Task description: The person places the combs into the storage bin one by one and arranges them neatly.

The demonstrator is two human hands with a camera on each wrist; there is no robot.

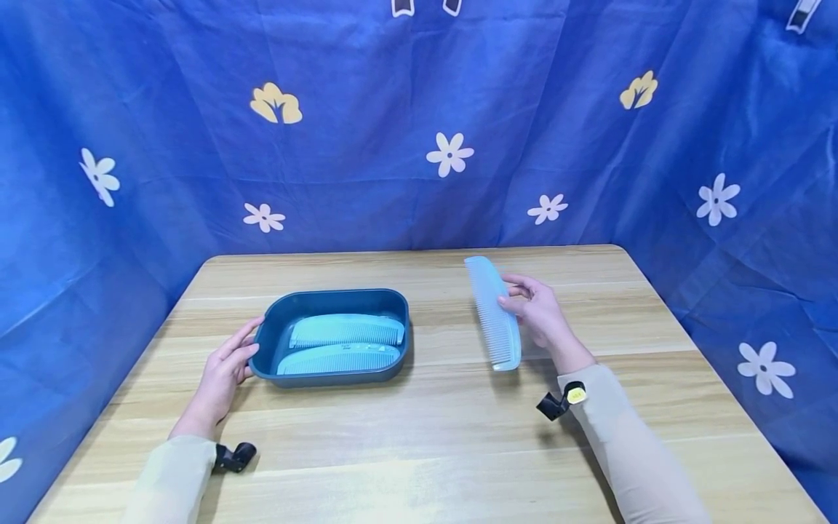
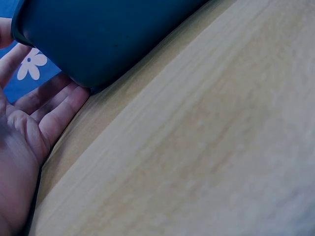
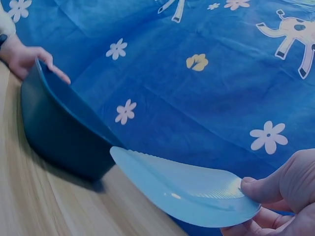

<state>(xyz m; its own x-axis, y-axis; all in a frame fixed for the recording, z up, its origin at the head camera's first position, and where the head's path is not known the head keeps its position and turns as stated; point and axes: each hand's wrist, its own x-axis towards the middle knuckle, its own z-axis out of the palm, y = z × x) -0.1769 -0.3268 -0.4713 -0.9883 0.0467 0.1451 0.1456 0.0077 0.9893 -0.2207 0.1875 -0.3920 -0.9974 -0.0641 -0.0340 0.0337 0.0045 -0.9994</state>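
Observation:
A light-blue comb [image 1: 495, 314] is pinched between the thumb and fingers of my right hand [image 1: 533, 309], raised over the right half of the table. Its teeth point left in the head view. In the right wrist view the comb [image 3: 182, 189] stretches from the fingertips toward the box. At the left stands a dark-blue box [image 1: 334, 380] with rounded corners, its left end held by my left hand [image 1: 225, 364]. Fingers and thumb spread around that end at the rim; in the left wrist view lower fingers [image 2: 64, 110] touch near its base. Inside lie two similar combs, a farther one [image 1: 347, 330] and a nearer one [image 1: 338, 359].
The wood-grain table [image 1: 393, 451] carries the box. A blue curtain [image 1: 366, 160] with white flowers and yellow shapes hangs behind it and along both sides. Each wrist wears a small black camera mount, one on the left [image 1: 234, 457] and one on the right [image 1: 555, 405].

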